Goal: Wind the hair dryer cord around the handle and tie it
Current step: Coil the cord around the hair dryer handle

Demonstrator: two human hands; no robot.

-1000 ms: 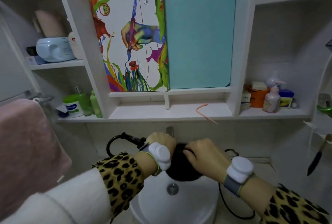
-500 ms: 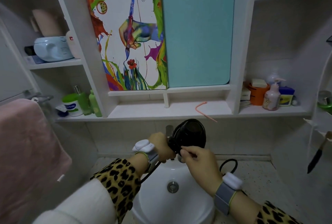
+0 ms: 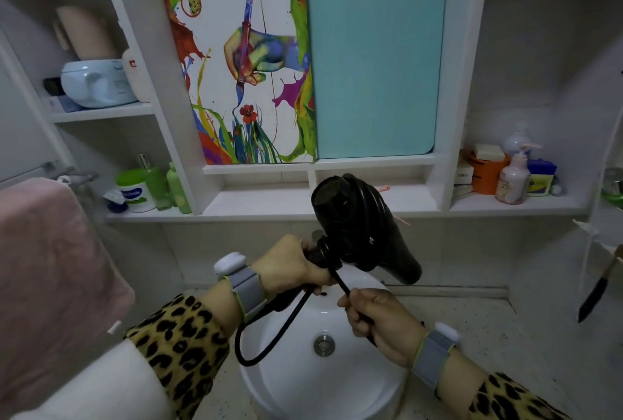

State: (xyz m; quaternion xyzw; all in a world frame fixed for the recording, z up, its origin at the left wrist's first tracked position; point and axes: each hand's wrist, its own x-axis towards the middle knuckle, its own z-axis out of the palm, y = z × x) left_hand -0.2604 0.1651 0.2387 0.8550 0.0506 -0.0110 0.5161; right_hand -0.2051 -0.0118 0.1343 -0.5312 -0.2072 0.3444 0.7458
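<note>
I hold the hair dryer (image 3: 357, 227) up over the white basin (image 3: 323, 382), in front of the lower shelf (image 3: 256, 203); its barrel tips down to the right. My left hand (image 3: 290, 266) is closed round the handle (image 3: 317, 252), most of which it hides. My right hand (image 3: 379, 316) is fisted on the cord (image 3: 340, 279), just below and right of the handle. One turn, possibly more, lies at the top of the handle; I cannot count the turns. A slack loop of cord (image 3: 266, 338) hangs from under the left hand, over the basin's left side.

Judgement: the winding is at an early stage. To do it well, the right hand should keep the cord taut, lay each turn snug beside the last, and carry it round the handle, not over the left fingers. The left hand should steady the dryer and shift down as turns build. Enough free end must remain for the tie.

Pose: both wrists, each in a grey band, reach in from the near edge, the left held higher. The right fist sits low, knuckles up, pulling the cord down and towards me.
</note>
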